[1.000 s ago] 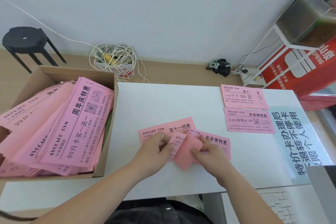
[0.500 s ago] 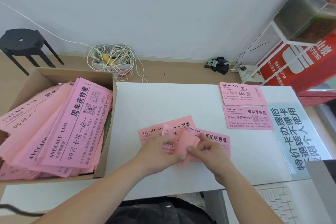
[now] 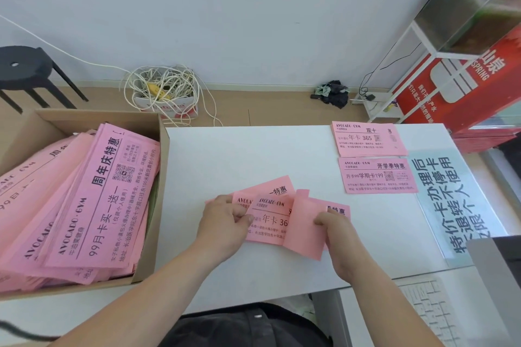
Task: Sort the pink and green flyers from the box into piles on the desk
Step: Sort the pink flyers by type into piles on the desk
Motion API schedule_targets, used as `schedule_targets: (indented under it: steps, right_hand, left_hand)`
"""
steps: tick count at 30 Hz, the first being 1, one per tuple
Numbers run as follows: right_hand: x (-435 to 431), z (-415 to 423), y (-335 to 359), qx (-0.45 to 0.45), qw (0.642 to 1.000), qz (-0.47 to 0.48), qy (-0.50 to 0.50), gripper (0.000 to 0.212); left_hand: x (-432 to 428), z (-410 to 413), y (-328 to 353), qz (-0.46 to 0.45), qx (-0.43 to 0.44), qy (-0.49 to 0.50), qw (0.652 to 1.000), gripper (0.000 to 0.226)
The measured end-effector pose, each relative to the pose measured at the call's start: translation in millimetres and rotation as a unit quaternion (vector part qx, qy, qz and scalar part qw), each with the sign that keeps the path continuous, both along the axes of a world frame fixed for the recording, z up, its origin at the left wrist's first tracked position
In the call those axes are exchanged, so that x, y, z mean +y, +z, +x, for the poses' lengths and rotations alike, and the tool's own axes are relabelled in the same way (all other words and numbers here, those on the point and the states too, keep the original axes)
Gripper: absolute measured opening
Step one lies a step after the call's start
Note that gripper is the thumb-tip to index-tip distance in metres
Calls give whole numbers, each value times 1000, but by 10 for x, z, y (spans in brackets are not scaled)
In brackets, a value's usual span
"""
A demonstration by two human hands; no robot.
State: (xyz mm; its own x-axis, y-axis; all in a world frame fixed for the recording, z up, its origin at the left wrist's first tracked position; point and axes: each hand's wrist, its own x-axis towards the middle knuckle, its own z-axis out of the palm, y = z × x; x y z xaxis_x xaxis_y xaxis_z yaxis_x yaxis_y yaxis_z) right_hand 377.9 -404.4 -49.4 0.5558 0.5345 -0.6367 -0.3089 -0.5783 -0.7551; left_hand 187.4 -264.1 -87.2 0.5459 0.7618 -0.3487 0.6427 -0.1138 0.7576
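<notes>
Right of the box (image 3: pixel 152 239), fanned pink flyers (image 3: pixel 269 222) are pinched by the left hand (image 3: pixel 225 224), and a blank-side-up flyer (image 3: pixel 303 229) is gripped by the right hand (image 3: pixel 337 235)

White desk (image 3: pixel 239 155): fanned pink flyers (image 3: pixel 270 224), far pink pile (image 3: pixel 369 139), near pink pile (image 3: pixel 379 176), blue sign (image 3: pixel 456 191).

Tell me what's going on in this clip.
A person is sorting pink flyers at a white desk. The left hand pinches a fan of flyers near the middle of the desk, while the right hand holds a single flyer with its blank side up. At the far right lie a far pile and a near pile. The cardboard box on the left is full of pink flyers.
</notes>
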Motion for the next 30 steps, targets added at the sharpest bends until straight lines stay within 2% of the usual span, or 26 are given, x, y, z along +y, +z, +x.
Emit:
schedule_targets:
  steps: [2,4,6,9,11,12,13,14,16,19,20,22,24,27,29,30]
  right_hand:
    - [3,5,2,-5,1000,-4,5,7]
    - [-9,-7,-24,-12,1000,-8,16,7]
    - [-22,-8,-19,-4,1000,3,13,14]
    - [-46,-9,-8,-3,1000,18,21,8]
    - [-63,-16,-24,-11,999,20,46,25]
    - [-75,-11,-52,-13,998,22,56,17]
    - [-82,-15,-67,-16,998,26,63,4]
    - [-92,-13,-73,-15,997,29,69,13]
    - [-109,-6,-77,2,998,32,57,12]
    - [-137,41,-58,39,998,26,38,41]
    - [-145,57,-38,56,998,26,34,46]
    - [-145,80,-14,80,995,22,56,49]
    - [-139,108,3,67,994,-5,84,48]
    - [-140,119,-17,15,992,-40,119,51]
    - [-121,48,-16,-32,990,-34,136,44]
    - [-95,4,-15,-61,989,-34,134,50]
  left_hand:
    - [-24,0,18,52,42,12,998,18]
    - [-45,24,52,75,51,17,996,12]
    - [-53,39,90,84,37,23,996,13]
    - [-45,25,143,127,27,54,990,21]
    - [-36,31,162,188,15,31,982,38]
    - [-43,62,179,171,-7,3,985,40]
    - [-71,119,212,103,-25,-22,994,35]
    - [-112,188,274,-4,-32,-36,999,28]
    - [-180,325,354,-193,-41,-3,980,23]
    - [-202,451,407,-320,-84,126,935,45]
    - [-173,458,402,-323,-84,140,932,53]
    - [-87,426,367,-284,-56,94,953,65]
    - [-18,374,289,-253,-30,54,966,67]
    - [26,303,242,-247,-6,11,969,43]
    - [-4,300,313,-273,-27,-17,961,29]
    - [-32,311,349,-300,-52,-20,952,27]
